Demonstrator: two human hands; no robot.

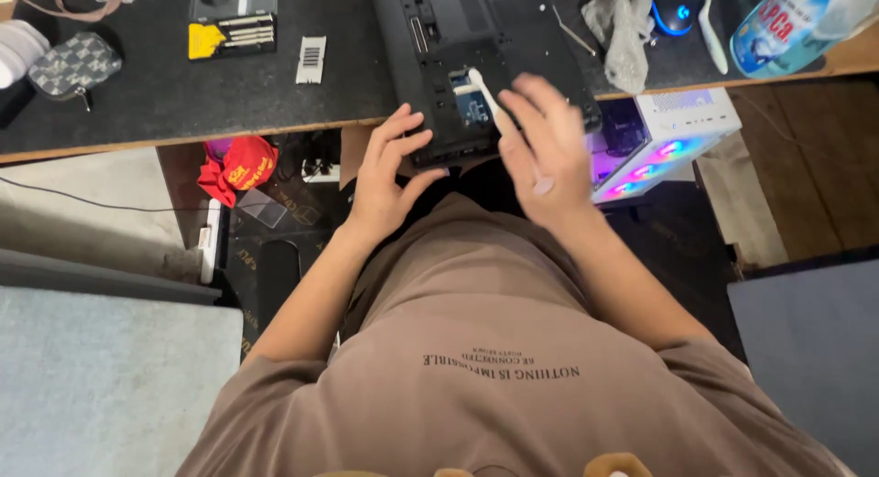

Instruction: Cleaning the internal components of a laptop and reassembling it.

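Open black worktop (137, 102) lies left of the upturned laptop (476, 56), broken only by a small white barcoded strip (311, 59) and, farther back, a screwdriver-bit case (233, 28) and a checkered pouch (73, 65). Right of the laptop the passage is crowded by a grey cloth (624, 33), a thin metal tool (573, 30), a blue mouse (676, 10) and a tilted plastic bottle (787, 24). Both hands, left (389, 175) and right (545, 152), block the laptop's near edge.

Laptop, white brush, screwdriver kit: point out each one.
laptop (439, 28), head view, on its upturned black underside.
white brush (488, 100), head view, on its handle.
screwdriver kit (233, 33), head view, on the bit tray.
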